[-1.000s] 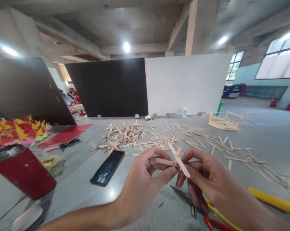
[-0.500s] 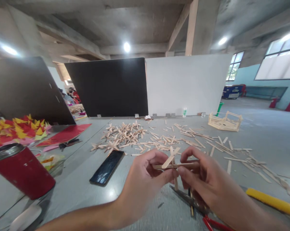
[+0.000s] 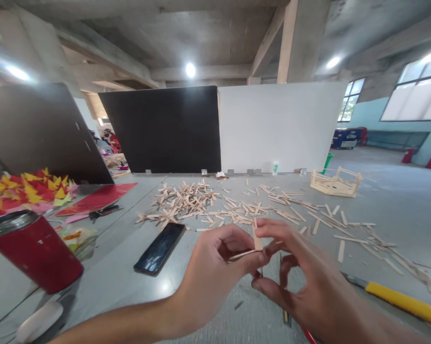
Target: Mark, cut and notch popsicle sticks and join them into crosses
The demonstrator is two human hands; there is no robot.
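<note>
Just above the gray counter [image 3: 111, 289], both hands meet at a small piece of crossed wooden sticks [image 3: 257, 236], held off the surface near the middle of the view. Left hand [image 3: 215, 270] grasps it, thumb pressed toward the curled fingers; one stick lies along that grip, another stands roughly upright. Right hand [image 3: 301, 260] has fingertips on the upright stick, thumb lower down; cannot tell if it grips or only touches. Lower part of the piece mostly hidden by fingers.

Beyond the hands: heaped sticks [image 3: 186, 203], looser ones scattered to the right. Dark phone [image 3: 160, 249] lies flat, left of the left hand. Yellow-handled tool [image 3: 401, 298] lies right of the right hand; a red handle [image 3: 308, 336] peeks out below that wrist, mostly covered. Stick-built frame [image 3: 336, 187] sits far right. Far left: red tumbler [image 3: 39, 255], upper end open; red sheet [image 3: 99, 199]; red and yellow folded paper [image 3: 29, 191]. Black panel [image 3: 165, 131] and white panel [image 3: 281, 126] stand side by side behind.
</note>
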